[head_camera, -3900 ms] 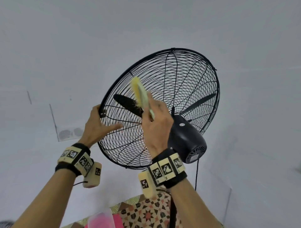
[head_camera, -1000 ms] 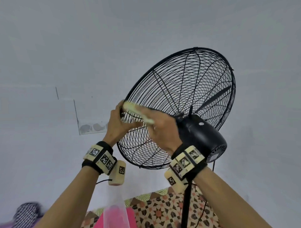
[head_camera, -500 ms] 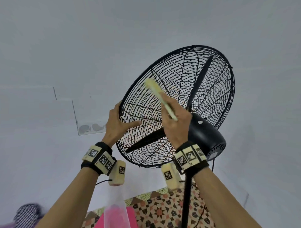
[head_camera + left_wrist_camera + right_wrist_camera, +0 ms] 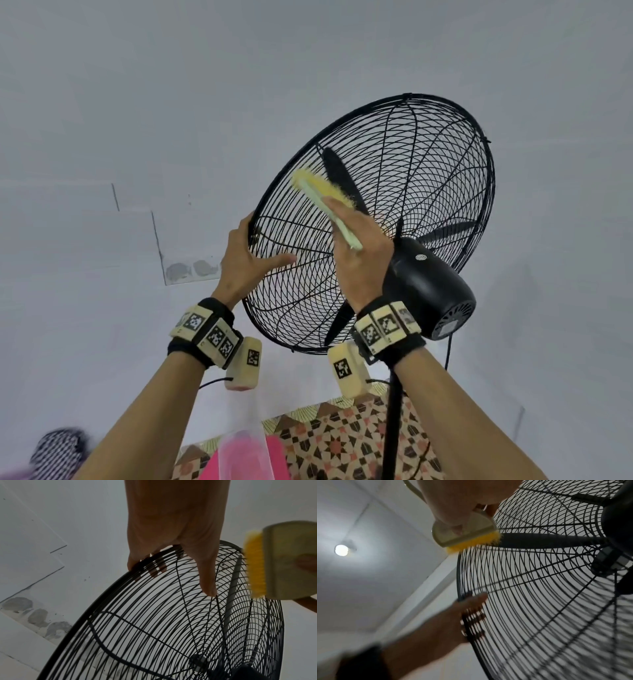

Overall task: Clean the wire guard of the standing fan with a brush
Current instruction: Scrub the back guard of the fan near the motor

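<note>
A black standing fan with a round wire guard (image 4: 394,192) (image 4: 154,628) (image 4: 539,601) tilts upward, seen from behind. My left hand (image 4: 246,260) (image 4: 173,536) (image 4: 467,609) grips the guard's left rim, its fingers hooked over the rim and its thumb lying on the rear wires. My right hand (image 4: 359,253) holds a pale green brush (image 4: 325,202) (image 4: 288,563) (image 4: 464,534) with yellow bristles, and those bristles touch the rear wires at the upper left. A dark blade (image 4: 342,181) shows behind the wires by the brush.
The black motor housing (image 4: 428,291) sits right of my right wrist on a black pole (image 4: 392,428), with a cord hanging beside it. A patterned mat (image 4: 342,442) and a pink object (image 4: 246,455) lie below. White walls surround the fan; a ceiling lamp (image 4: 341,550) glows.
The brush has swung from low near my left hand up toward the guard's upper left. The fan blades have turned. My left hand keeps its hold on the rim.
</note>
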`<state>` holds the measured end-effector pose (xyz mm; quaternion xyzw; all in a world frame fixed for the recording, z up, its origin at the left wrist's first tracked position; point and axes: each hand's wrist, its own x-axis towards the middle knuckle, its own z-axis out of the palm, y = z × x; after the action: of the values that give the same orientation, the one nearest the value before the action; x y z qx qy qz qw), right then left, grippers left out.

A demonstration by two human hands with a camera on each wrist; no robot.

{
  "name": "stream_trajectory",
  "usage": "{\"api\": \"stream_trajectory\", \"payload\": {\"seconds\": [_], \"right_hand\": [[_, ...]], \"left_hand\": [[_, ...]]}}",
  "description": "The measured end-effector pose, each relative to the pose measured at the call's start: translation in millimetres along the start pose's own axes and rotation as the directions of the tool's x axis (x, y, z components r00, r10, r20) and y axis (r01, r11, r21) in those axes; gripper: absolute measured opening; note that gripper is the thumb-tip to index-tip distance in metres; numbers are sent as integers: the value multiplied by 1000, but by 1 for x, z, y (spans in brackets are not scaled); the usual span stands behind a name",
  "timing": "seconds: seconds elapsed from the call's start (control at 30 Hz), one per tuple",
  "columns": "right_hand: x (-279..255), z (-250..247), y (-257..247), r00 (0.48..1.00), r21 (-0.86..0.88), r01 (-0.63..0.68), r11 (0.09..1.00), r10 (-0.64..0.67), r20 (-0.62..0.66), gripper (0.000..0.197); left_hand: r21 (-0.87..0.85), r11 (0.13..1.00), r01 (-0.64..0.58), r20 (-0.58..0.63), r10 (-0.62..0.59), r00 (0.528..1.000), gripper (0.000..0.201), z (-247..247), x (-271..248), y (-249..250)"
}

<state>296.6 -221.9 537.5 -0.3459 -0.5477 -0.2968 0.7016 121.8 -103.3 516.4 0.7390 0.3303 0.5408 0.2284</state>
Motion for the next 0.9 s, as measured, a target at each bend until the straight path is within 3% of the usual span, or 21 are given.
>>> {"api": "stream_trajectory", "payload": {"seconds": [0.07,0.13,0.17,0.2,0.3,0.37,0.57,0.67,0.83,0.9], "right_hand": [[-20,3,-2,975,-4,84,996,-81,206,40],[-40,0,-3,895,17,126,992,-121,430,42],[-42,-3,-3,879,27,102,994,-103,466,42],[-40,-5,-3,893,34,52,998,-62,445,40],[-16,-10,-8,975,58,-135,989,122,187,29],[-2,-13,-8,975,83,-204,975,196,102,26],[-12,-23,-7,935,-55,-164,985,173,310,26],[-12,-31,-1,937,-106,-226,968,246,248,19],[5,-50,3,955,14,-293,956,292,56,12],[12,-55,7,956,-14,-291,957,291,-35,12]], "left_hand": [[-2,1000,-1,3,1,1000,113,-1,1,2],[7,1000,-28,-1,28,1000,105,-3,1,2],[17,999,-32,0,32,1000,105,-3,1,2],[28,999,-23,5,23,1000,109,-3,2,1],[58,998,-3,22,2,1000,116,-4,4,-1],[69,998,-1,39,-2,999,119,-5,7,0],[173,984,-42,123,21,992,129,-15,20,14],[155,984,-85,159,60,985,122,-16,27,29],[96,990,-102,133,89,987,109,-9,37,46],[120,983,-137,135,120,984,102,-7,41,48]]}}
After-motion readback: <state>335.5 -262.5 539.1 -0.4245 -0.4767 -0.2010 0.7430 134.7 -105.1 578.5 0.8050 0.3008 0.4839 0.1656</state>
